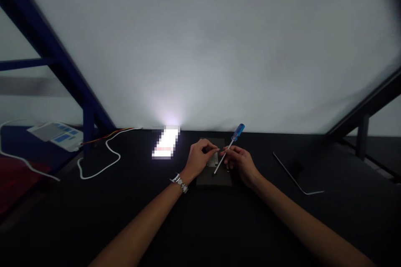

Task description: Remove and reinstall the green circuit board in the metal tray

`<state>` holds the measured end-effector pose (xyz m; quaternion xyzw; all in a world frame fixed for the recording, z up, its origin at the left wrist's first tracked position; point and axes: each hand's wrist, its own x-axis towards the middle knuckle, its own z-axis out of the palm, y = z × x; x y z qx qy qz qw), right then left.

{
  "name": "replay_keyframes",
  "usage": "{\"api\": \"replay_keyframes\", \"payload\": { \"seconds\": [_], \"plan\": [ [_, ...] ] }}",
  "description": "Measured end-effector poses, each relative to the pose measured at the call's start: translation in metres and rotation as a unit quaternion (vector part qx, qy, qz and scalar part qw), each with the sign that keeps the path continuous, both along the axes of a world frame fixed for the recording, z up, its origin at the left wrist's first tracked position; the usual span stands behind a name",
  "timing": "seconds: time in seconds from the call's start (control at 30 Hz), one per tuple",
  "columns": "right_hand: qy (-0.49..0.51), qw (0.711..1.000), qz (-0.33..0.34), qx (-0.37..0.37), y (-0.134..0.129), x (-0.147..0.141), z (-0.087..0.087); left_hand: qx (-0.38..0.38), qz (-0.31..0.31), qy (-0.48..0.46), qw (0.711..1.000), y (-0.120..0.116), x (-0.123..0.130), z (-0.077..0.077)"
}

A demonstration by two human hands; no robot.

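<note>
Over the dark tabletop (282, 217), the fingers of the right hand (241, 164) grip a blue-handled screwdriver (238, 132) by its shaft; the left hand (199, 159) curls beside it, its hold unclear. The screwdriver looks light and stiff, best held by the handle.

No text can be read on the blue-handled screwdriver (237, 132) or the blurred printed sheet (54, 135) at left.

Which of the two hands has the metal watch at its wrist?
It is the left hand: the watch sits on its wrist, while the right hand has a bare wrist.
</note>
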<state>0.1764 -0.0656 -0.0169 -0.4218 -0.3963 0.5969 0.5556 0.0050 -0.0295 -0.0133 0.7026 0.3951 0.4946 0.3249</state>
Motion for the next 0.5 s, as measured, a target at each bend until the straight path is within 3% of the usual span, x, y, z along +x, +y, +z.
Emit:
{"api": "replay_keyframes", "payload": {
  "seconds": [0.27,0.5],
  "plan": [
    [-0.006,1.000,-0.004,-0.009,-0.0042,-0.0025,0.0029,0.019,0.004,-0.010,1.000,-0.0016,-0.0014,-0.0092],
    [-0.004,1.000,0.010,-0.011,-0.0036,0.0024,0.0003,-0.005,0.003,-0.012,1.000,-0.0077,-0.0008,-0.0068]
  ]
}}
